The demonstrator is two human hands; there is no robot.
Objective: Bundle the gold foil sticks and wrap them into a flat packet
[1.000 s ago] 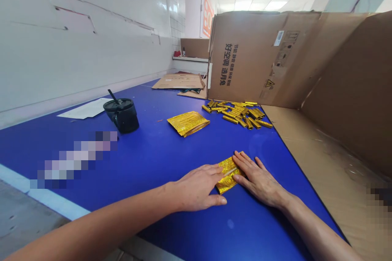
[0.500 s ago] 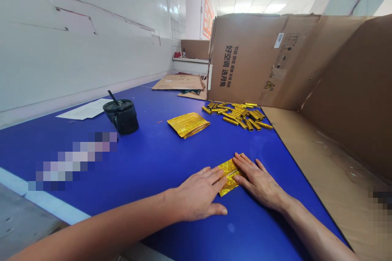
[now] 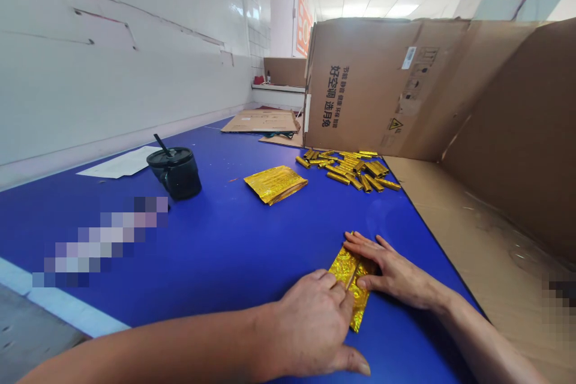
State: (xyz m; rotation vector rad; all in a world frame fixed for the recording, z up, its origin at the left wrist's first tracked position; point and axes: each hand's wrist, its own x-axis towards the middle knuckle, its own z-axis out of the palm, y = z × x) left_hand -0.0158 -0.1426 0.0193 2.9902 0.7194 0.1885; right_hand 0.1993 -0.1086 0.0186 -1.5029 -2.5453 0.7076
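A shiny gold sheet [image 3: 344,264] with a lengthwise seam lies on the blue table, between and under my hands. My left hand [image 3: 315,324] rests on its near left part, fingers bent at the knuckles and thumb stretched out to the right. Across the sheet's far right side lies my right hand [image 3: 391,270], its fingers spread and nearly flat. Farther back is a stack of flat gold sheets [image 3: 276,184]. Several small gold tubes [image 3: 355,169] are heaped behind, to the right.
On the left, a black lidded mug [image 3: 176,174] stands near a white paper [image 3: 117,163]. A large cardboard box [image 3: 369,84] rises behind the gold tubes, with cardboard [image 3: 477,222] along the right edge. Flat cardboard [image 3: 261,120] lies at the back of the blue table [image 3: 216,240].
The gold sheet has turned and more of it shows toward me. My left hand has moved nearer and right, its fingers now bent. My right hand has shifted slightly right.
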